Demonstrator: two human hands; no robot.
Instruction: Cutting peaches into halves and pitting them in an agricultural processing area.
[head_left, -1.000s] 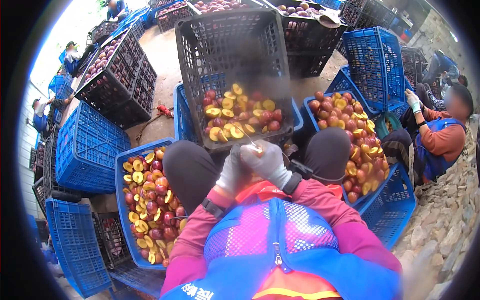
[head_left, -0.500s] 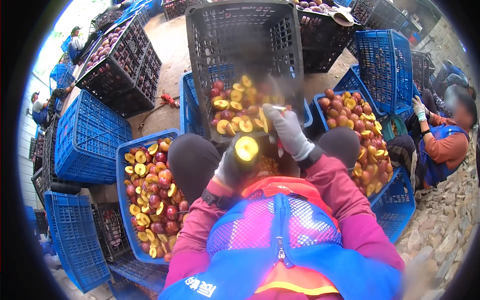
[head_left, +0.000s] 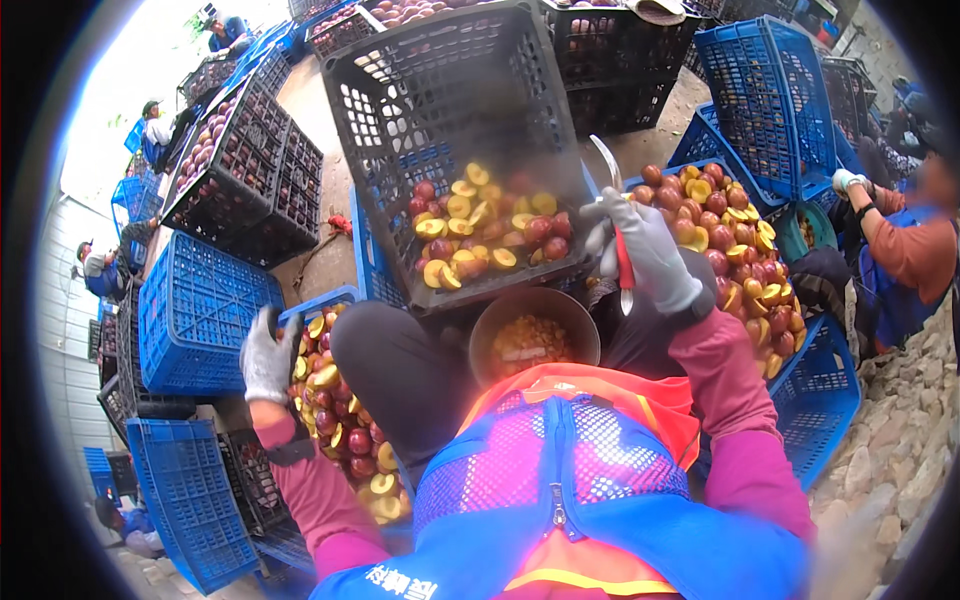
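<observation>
My right hand (head_left: pixel 650 255), in a pale glove, grips a curved knife (head_left: pixel 625 258) with a red handle; its blade points up and away from me. My left hand (head_left: pixel 268 358), also gloved, is at the far edge of the left blue crate (head_left: pixel 330 299), fingers apart and nothing seen in them. That crate holds plum-like fruit halves (head_left: pixel 345 400) with red skin and yellow flesh. In front of me a tilted black crate (head_left: pixel 345 110) holds whole and cut fruit (head_left: pixel 470 230). Between my knees sits a round bowl (head_left: pixel 482 345) of small yellowish-brown pieces, probably pits.
A blue crate heaped with cut fruit (head_left: pixel 735 240) stands at my right. Stacked blue crates (head_left: pixel 205 310) and black crates of fruit (head_left: pixel 245 165) line the left. A co-worker (head_left: pixel 905 240) sits at the right near a green basin (head_left: pixel 800 235). Stones (head_left: pixel 870 480) cover the ground there.
My left hand has moved from the middle, where it held a cut fruit half, out to the left crate. My right hand has drawn right with the knife. The view has shifted slightly.
</observation>
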